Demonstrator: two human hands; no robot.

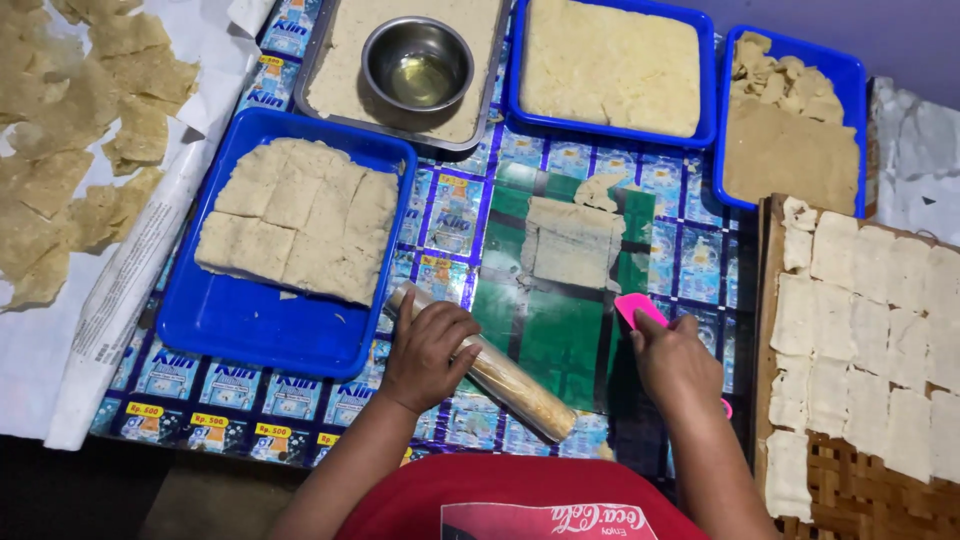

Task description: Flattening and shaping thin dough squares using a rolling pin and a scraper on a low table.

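The left hand (428,352) grips a rolling pin (490,368) lying slantwise on the table (450,225); the right hand (675,362) is closed on a pink scraper (637,308); a rolled, scored dough sheet (570,240) lies just beyond both hands on the green mat (560,340); cutting looks done, so lifting the squares seems next, calling for the scraper's edge slid flat beneath them.

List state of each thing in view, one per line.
Left hand: gripping rolling pin, which lies flat.
Right hand: holding pink scraper.
Dough sheet: rolled flat, cut into squares.
Steel bowl: upright, some oil inside.
Near blue tray: partly filled with cut dough.
Bamboo rack: covered with squares.
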